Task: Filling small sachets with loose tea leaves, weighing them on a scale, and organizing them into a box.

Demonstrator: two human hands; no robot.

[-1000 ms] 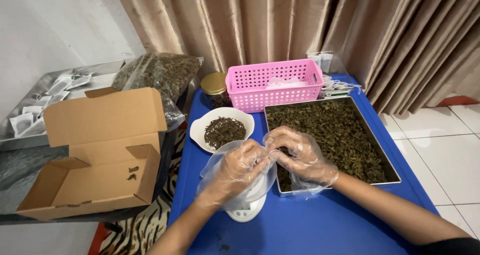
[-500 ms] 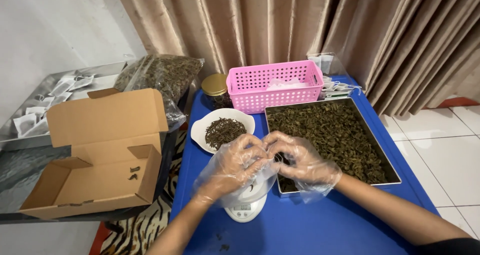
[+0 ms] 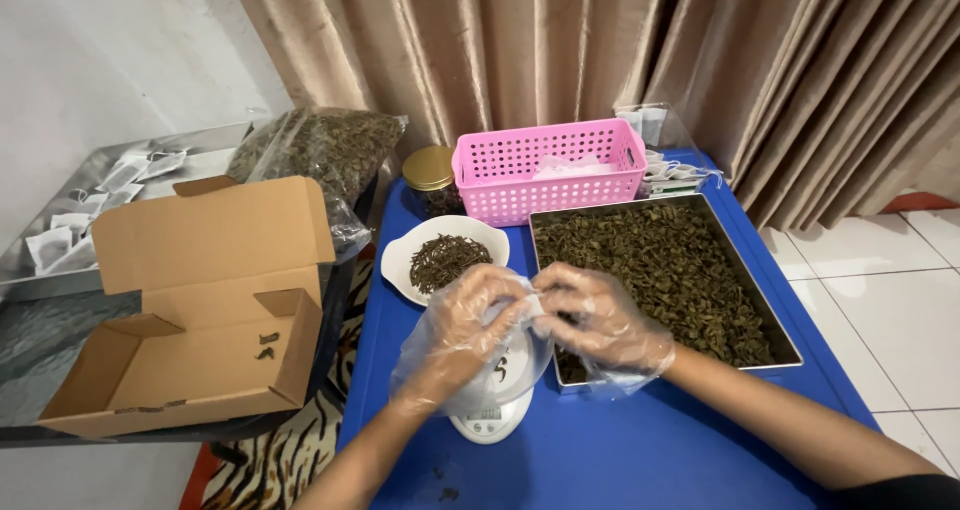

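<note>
Both hands wear loose clear plastic gloves. My left hand (image 3: 468, 322) and my right hand (image 3: 598, 316) meet above a small white kitchen scale (image 3: 490, 420) on the blue table (image 3: 640, 450). Their fingertips pinch a small white tea bag (image 3: 527, 312) between them; most of it is hidden by the fingers. Just behind the hands sits a white bowl (image 3: 400, 260) of dark dried leaves. To the right lies a metal tray (image 3: 775, 315) filled with dried green-brown leaves.
A pink plastic basket (image 3: 545, 175) and a gold-lidded jar (image 3: 430, 175) stand at the back. An open cardboard box (image 3: 200, 310) sits left on a lower surface, behind it a clear bag of dried leaves (image 3: 320, 150) and a tray of white sachets (image 3: 90, 210). Curtains hang behind.
The hands have stayed together over the scale, shifting only slightly as the fingers work the small bag. Nothing else has moved.
</note>
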